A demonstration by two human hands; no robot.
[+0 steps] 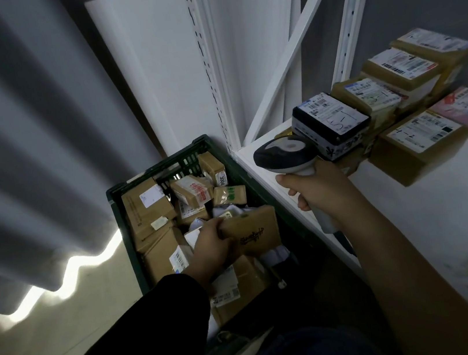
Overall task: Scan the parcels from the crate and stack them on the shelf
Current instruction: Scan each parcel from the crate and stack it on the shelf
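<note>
The left arm wears a long black sleeve (146, 327). The sleeve is plain, with no marks on it, and it ends at the wrist, so the left hand (210, 247) is bare. The right arm (405, 258) has no sleeve on it at all, and the right hand (316, 189) is bare too. Both hands have no gloves, rings or watch.

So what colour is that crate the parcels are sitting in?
Dark green. The crate shows it best along its slatted far wall in the head view.
</note>
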